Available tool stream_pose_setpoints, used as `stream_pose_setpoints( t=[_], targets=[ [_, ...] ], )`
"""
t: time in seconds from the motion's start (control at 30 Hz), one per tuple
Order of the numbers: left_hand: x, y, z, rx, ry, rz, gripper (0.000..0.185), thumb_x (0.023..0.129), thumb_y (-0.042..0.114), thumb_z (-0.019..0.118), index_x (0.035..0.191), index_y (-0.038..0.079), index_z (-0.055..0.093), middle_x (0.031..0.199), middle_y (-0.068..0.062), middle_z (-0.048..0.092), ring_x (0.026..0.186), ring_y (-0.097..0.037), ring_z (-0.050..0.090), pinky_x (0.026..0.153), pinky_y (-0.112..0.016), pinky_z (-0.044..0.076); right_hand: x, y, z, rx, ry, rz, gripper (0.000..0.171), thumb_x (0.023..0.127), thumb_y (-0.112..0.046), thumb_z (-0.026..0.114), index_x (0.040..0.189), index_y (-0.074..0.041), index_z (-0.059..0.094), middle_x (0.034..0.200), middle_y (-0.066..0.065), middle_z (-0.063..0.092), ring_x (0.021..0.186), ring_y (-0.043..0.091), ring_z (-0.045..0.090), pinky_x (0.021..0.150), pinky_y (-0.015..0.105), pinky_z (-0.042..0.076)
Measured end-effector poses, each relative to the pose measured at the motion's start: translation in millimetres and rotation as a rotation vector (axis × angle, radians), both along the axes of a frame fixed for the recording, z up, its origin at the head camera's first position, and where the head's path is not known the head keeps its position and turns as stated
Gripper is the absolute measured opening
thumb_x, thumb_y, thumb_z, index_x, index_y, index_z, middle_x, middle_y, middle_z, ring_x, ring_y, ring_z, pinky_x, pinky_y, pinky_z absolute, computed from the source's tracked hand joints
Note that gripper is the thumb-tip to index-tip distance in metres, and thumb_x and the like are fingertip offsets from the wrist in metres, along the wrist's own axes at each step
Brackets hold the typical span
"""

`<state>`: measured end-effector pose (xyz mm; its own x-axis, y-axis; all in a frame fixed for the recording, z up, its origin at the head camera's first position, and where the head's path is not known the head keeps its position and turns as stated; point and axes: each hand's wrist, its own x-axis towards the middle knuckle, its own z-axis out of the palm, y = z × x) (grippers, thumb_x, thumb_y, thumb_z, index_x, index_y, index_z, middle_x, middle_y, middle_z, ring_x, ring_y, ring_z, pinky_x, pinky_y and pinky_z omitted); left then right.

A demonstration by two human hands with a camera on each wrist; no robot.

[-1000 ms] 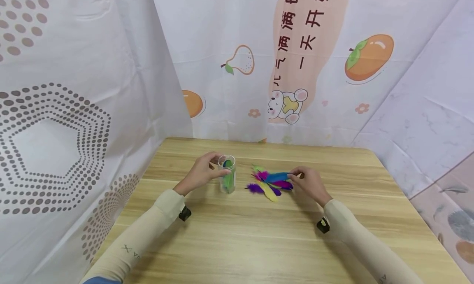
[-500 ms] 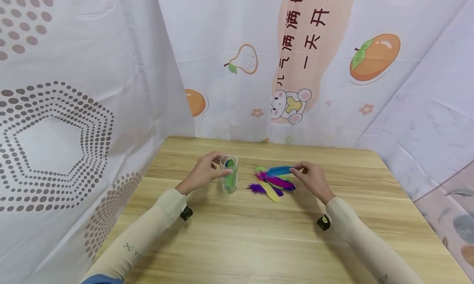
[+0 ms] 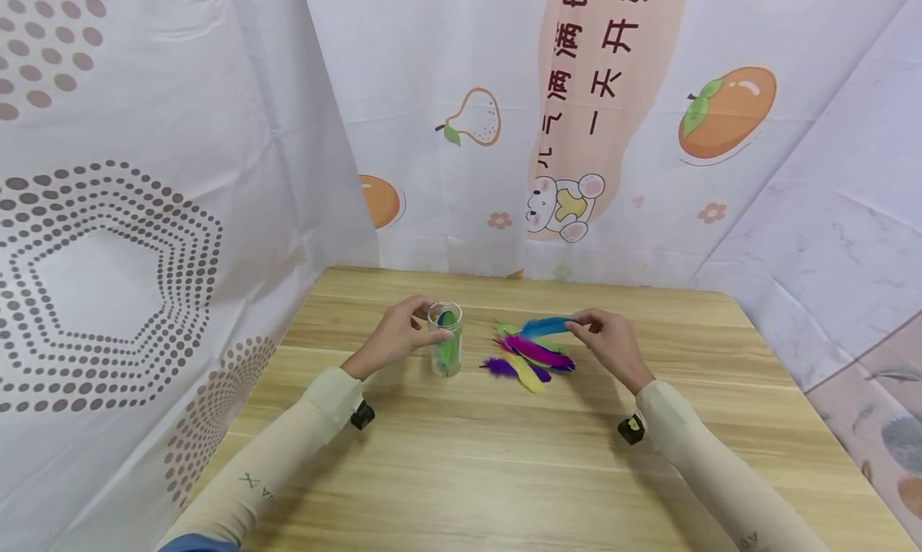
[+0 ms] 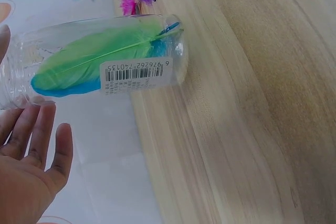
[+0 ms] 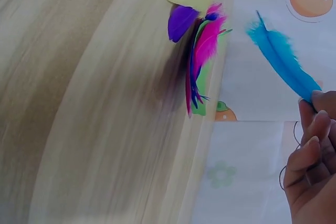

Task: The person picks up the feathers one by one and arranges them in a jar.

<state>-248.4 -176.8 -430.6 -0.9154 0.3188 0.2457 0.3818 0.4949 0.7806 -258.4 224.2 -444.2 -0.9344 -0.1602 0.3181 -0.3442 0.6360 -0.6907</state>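
Observation:
A clear jar (image 3: 457, 355) stands upright on the table, and my left hand (image 3: 394, 335) grips it near the rim, thumb in front and fingers on the far side. Inside lie a green feather (image 4: 89, 59) and a blue one (image 4: 79, 90) mostly behind it; a barcode label (image 4: 137, 76) is on the jar wall. My right hand (image 3: 611, 346) pinches a blue feather (image 5: 287, 61) by one end between thumb and index finger. The feather's free end points left, over the loose pile, raised above it in the right wrist view.
Between the hands lies a spread of loose feathers: magenta (image 3: 536, 350), yellow (image 3: 529, 376), purple (image 3: 499, 366) and green ones. A patterned curtain (image 3: 446, 240) hangs along the wooden table's (image 3: 461, 472) back edge, with more sheets at both sides.
My right hand has lifted the blue feather slightly off the pile. The left hand keeps its hold on the jar. The head view shifted a little.

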Motion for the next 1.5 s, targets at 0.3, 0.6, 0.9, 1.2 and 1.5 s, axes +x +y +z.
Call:
stream_pose_setpoints(
  t=[0.3,0.6,0.9,1.2,1.5],
  targets=[
    [0.4,-1,-0.2,0.019,0.005,-0.003,0.055,0.084,0.046,0.085,0.125,0.014,0.068,0.112,-0.002,0.068,0.100,-0.017,0.061,0.086,-0.039,0.054,-0.1,-1,1.5,0.001,0.038,0.004,0.020,0.097,-0.030,0.075,0.104,-0.011,0.078,0.086,0.011,0.074,0.059,0.017,0.053,0.051,0.026,0.043],
    [1.0,0,1.7,0.013,0.008,-0.002,0.056,0.083,0.045,0.086,0.125,0.012,0.068,0.112,-0.003,0.068,0.099,-0.018,0.061,0.086,-0.040,0.054,0.1,1,6.6,-0.008,0.008,0.013,0.021,0.099,-0.030,0.073,0.106,-0.011,0.077,0.084,0.006,0.072,0.059,0.023,0.059,0.050,0.027,0.047],
    [1.3,0,0.2,0.011,0.005,-0.007,0.059,0.083,0.046,0.086,0.129,0.015,0.066,0.114,-0.002,0.067,0.099,-0.021,0.061,0.084,-0.042,0.054,2.4,0,12.4,-0.011,0.006,0.015,0.021,0.098,-0.031,0.073,0.106,-0.011,0.077,0.084,0.007,0.073,0.065,0.039,0.063,0.050,0.028,0.048],
    [-0.5,1,-1.3,0.007,0.031,-0.018,0.059,0.084,0.045,0.085,0.132,0.015,0.066,0.116,-0.002,0.068,0.103,-0.017,0.061,0.086,-0.039,0.054,0.8,0,18.2,-0.022,0.028,0.035,0.020,0.098,-0.031,0.074,0.106,-0.013,0.077,0.082,0.002,0.071,0.059,0.027,0.059,0.048,0.029,0.047],
    [-0.5,0,-0.7,-0.019,0.026,-0.019,0.060,0.085,0.049,0.082,0.134,0.018,0.066,0.117,-0.002,0.068,0.104,-0.017,0.061,0.087,-0.039,0.054,1.8,-3,24.6,-0.017,0.030,0.026,0.021,0.098,-0.032,0.074,0.106,-0.013,0.077,0.080,0.001,0.071,0.061,0.032,0.062,0.049,0.028,0.047]
  ],
)
